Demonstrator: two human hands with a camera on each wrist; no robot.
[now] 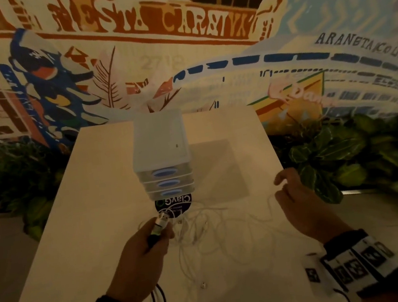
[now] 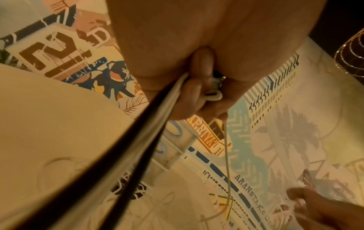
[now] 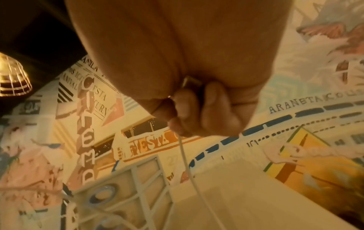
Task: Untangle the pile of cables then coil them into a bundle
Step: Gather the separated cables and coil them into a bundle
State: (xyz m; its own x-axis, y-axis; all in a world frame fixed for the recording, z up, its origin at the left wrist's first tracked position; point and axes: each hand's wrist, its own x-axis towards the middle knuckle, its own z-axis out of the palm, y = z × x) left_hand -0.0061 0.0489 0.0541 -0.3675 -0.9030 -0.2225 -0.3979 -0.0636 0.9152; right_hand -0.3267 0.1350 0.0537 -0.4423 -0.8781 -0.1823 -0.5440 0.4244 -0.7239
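A loose tangle of thin white cables (image 1: 210,227) lies on the pale table (image 1: 83,240) in front of me. My left hand (image 1: 142,253) grips a bunch of cable ends (image 1: 160,224), white plugs and one black cable, held up over the tangle. The left wrist view shows black and white cables (image 2: 126,152) running from my curled fingers (image 2: 197,87). My right hand (image 1: 296,199) is raised at the right table edge, pinching one thin white cable (image 3: 187,163) that hangs down from its fingertips (image 3: 177,126) toward the pile.
A small translucent drawer unit (image 1: 162,153) with three blue-handled drawers stands mid-table behind the tangle, a dark round sticker (image 1: 174,204) at its foot. Leafy plants (image 1: 339,156) flank the table on both sides. A painted mural wall rises behind.
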